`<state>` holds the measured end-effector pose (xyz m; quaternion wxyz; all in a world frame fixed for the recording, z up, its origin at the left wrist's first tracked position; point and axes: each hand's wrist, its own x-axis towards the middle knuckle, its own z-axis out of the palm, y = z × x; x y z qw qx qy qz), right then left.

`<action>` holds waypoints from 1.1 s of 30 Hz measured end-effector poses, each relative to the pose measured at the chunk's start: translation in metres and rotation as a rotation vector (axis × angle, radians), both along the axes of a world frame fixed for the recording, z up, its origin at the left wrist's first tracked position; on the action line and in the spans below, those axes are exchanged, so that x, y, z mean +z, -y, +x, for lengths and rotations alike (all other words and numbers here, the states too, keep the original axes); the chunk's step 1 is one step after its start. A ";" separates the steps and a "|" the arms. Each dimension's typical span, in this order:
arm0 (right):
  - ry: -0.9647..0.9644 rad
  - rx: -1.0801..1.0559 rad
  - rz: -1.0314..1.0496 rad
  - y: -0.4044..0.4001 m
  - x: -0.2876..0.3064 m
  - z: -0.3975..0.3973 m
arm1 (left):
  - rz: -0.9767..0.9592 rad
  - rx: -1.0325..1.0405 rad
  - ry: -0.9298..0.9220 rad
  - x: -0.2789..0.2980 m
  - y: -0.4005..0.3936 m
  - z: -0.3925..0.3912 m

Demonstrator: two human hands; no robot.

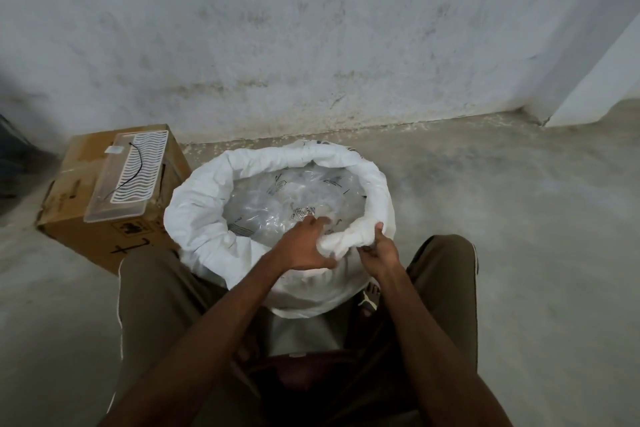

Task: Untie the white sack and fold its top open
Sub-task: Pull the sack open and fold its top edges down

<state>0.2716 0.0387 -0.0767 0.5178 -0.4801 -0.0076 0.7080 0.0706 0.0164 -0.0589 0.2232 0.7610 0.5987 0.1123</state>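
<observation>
1. Sack [207, 218] stood on the floor [519, 218] between our knees, its mouth wide and its top rolled outward into a thick white rim.
2. We saw clear plastic packets [277, 208] inside, some with dark print.
3. Our left hand [304, 246] curled over the near part of the rim, fingers reaching into the mouth and thumb on the outside, closed around a bunched fold of cloth.
4. Our right hand [379, 251] sat just beside it, on the outer side, thumb raised against the roll and fingers pinching the same bunch from below.
5. The gripped fold lay at the near right of the rim; the rest ringed away from us.
6. A box [104, 232] with a clear tray [114, 198] on top stood touching the sack's left, near the wall [311, 28].
</observation>
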 end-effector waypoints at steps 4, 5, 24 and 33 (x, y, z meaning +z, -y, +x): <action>0.026 0.007 -0.002 0.001 -0.008 -0.003 | -0.120 -0.030 -0.052 -0.004 0.012 -0.022; 0.136 0.025 0.017 0.000 -0.010 -0.005 | -0.086 -0.011 -0.053 -0.005 0.016 -0.020; 2.195 0.982 1.277 0.015 0.001 -0.014 | 0.162 -0.172 -0.343 -0.005 0.045 -0.052; 2.080 1.390 1.157 0.026 0.028 -0.067 | 0.412 -0.172 -0.301 -0.036 0.047 -0.057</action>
